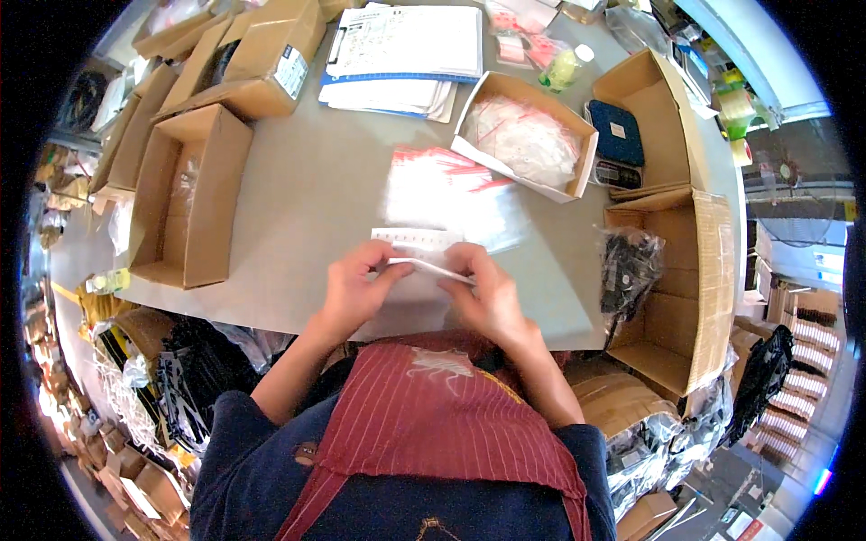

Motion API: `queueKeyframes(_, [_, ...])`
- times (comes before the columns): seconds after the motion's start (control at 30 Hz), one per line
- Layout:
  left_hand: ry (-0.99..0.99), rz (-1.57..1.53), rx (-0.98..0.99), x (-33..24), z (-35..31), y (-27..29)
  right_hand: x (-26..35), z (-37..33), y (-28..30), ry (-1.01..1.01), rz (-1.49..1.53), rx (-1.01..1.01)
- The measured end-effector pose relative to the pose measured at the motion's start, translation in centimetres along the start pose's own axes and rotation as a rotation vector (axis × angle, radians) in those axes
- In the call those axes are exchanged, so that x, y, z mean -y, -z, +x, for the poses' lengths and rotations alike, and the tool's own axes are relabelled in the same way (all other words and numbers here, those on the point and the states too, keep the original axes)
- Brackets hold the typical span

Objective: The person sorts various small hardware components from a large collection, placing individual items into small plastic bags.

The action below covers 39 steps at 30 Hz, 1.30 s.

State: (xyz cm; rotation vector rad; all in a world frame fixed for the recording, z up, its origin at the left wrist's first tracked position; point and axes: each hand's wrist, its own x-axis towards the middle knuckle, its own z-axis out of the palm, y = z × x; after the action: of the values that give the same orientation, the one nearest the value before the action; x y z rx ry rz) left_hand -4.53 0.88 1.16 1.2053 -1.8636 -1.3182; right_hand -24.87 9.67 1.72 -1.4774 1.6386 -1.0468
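Two-handed fingertip pinch on white paper point(417, 240), left hand point(354, 287) and right hand point(492, 290) at opposite ends, over table point(298, 198), just short of red-edged clear bags point(451, 197). Keep level, pressing evenly to avoid creases.

Packing workshop: cardboard boxes point(207, 203), plastic bags point(451, 194), worktable point(293, 194)

dk navy shirt point(388, 505), short slvs point(236, 420), maroon pinstriped apron point(451, 428) w/ whitish motif point(440, 364)
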Motion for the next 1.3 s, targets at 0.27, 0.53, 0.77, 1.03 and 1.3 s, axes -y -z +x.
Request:
queueKeyframes(0.27, [-0.111, -0.047, -0.013, 0.9, 0.0, -0.5, -0.1, -0.8, 1.0, 0.058, 0.006, -0.029])
queueKeyframes(0.53, [0.07, -0.08, 0.071, 1.1, 0.1, -0.2, -0.7, -1.2, 0.9, -0.052, 0.192, -0.051])
queueKeyframes(0.77, [0.141, -0.228, 0.008, 1.0, 0.2, -0.2, -0.8, -1.4, 1.3, -0.186, 0.397, -0.033])
queueKeyframes(1.03, [0.109, -0.216, 0.0, -1.2, -0.1, -0.7, 1.5, -0.7, 0.3, 0.002, -0.048, -0.093])
queueKeyframes(1.3, [0.27, -0.363, 0.198, -2.0, 0.4, -1.0, 1.5, -0.8, 0.1, -0.161, 0.127, -0.06])
